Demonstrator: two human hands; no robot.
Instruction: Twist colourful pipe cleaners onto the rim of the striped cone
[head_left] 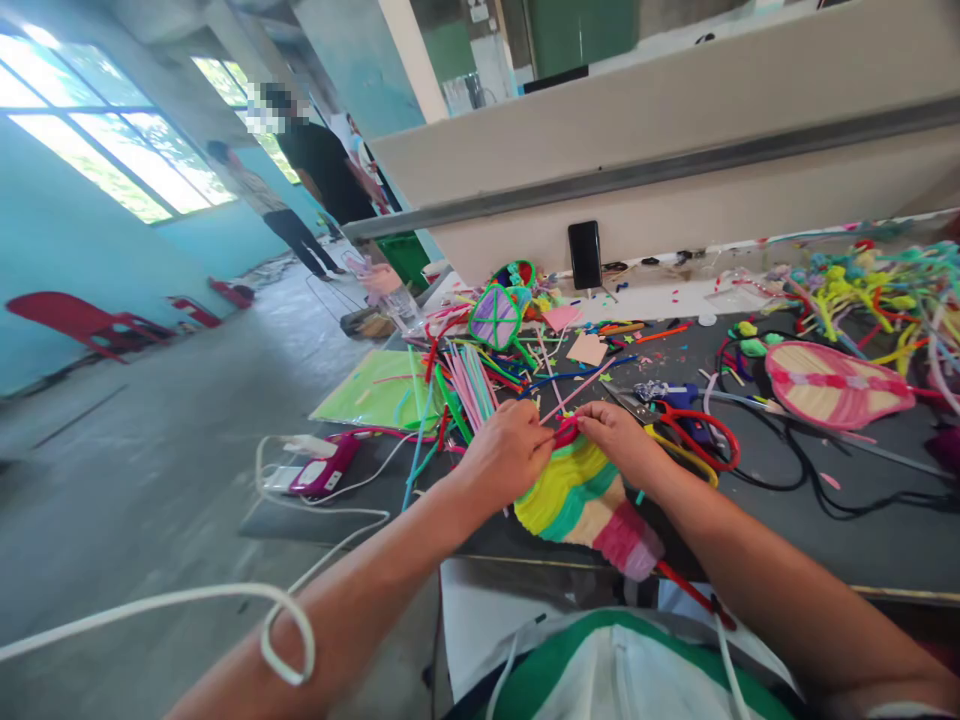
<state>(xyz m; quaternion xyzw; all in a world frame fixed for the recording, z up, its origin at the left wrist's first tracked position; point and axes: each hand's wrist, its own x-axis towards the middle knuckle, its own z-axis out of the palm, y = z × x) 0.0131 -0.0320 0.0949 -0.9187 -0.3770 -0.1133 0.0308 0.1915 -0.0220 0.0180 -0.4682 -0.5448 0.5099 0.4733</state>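
A striped pipe-cleaner fan (581, 500) in yellow, teal, cream and pink lies at the table's front edge, its red handle pointing toward me. At its far end is a bent magenta pipe cleaner (566, 432). My left hand (506, 450) is closed, pinching the left side of this piece. With thumb and fingers pressed together, my right hand (616, 436) grips its right side. My fingertips partly hide where the piece meets the fan. Red-handled scissors (694, 435) and a blue glue gun (686, 400) lie right of my right hand.
Loose pipe cleaners (469, 385) lie beyond my left hand, near a small purple fan (495, 318). A pink leaf-shaped fan (836, 385) lies at right among black cables. A phone (585, 255) leans on the partition. A magenta power bank (324, 465) trails white cable at left.
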